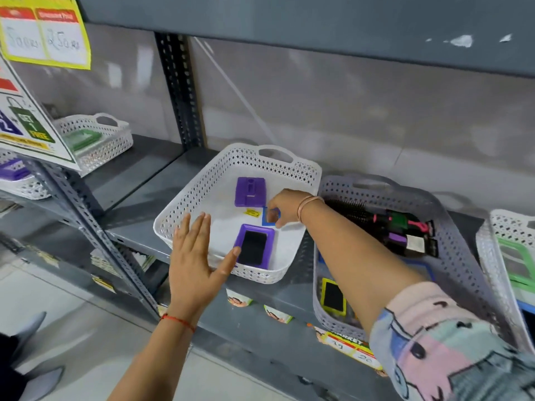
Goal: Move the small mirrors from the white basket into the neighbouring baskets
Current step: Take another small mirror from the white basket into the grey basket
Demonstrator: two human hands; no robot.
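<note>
Right now, two hands work over the white basket [185, 209] at the centre of the frame.

Her right hand [285, 208] reaches in from the lower right, its grip pinched together on a small blue mirror [270, 222] lying on the basket floor. Her left hand [197, 264] hovers over the near rim with its grip spread apart, fingers flat, holding nothing I can see. Two purple mirrors remain inside: one face down [250, 192] towards the back, one face up [254, 250] near the front, just beside the left thumb. A grey basket [463, 256] stands right of centre on the same shelf [139, 235], touching the white one, with a yellow mirror [333, 296] and a hairbrush [353, 208] in it.
</note>
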